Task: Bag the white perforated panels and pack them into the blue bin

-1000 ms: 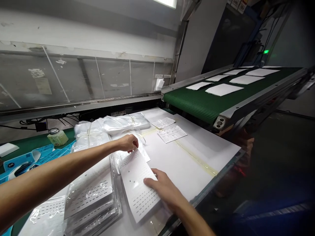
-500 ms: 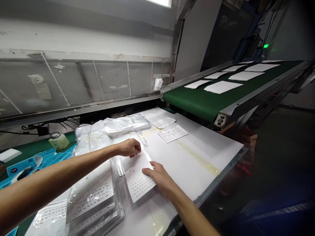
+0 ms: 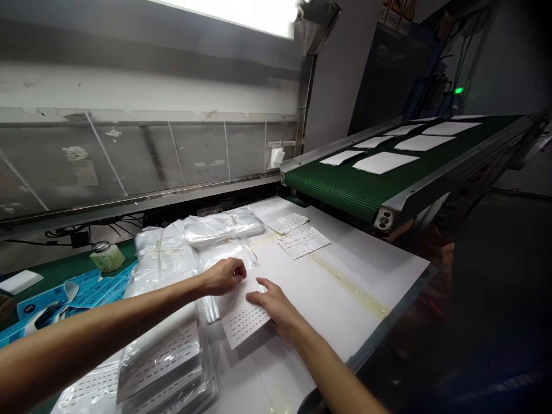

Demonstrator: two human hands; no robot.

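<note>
My right hand point(image 3: 275, 307) grips a white sheet point(image 3: 246, 323) with rows of short dark slots, thumb on top and fingers along its right edge. My left hand point(image 3: 225, 277) is closed in a pinch at the sheet's upper end, over a bundle of clear plastic bags point(image 3: 211, 307); what lies between its fingertips is hidden. Under my left forearm is a stack of slotted sheets in clear plastic point(image 3: 161, 356). Tied bundles of clear bags point(image 3: 224, 225) lie beyond my left hand.
Two printed white cards point(image 3: 304, 242) lie on the white-covered table point(image 3: 366, 259). Behind it rises a green conveyor belt point(image 3: 336, 192) carrying several white sheets point(image 3: 384, 163). At left are a small jar point(image 3: 107, 257) and blue printed strips point(image 3: 101, 293). A grey panel point(image 3: 198, 152) stands at the back.
The camera view has tipped up slightly. My right hand has shifted a little left and up with the slotted sheet, nearer my left hand, which stays pinched.
</note>
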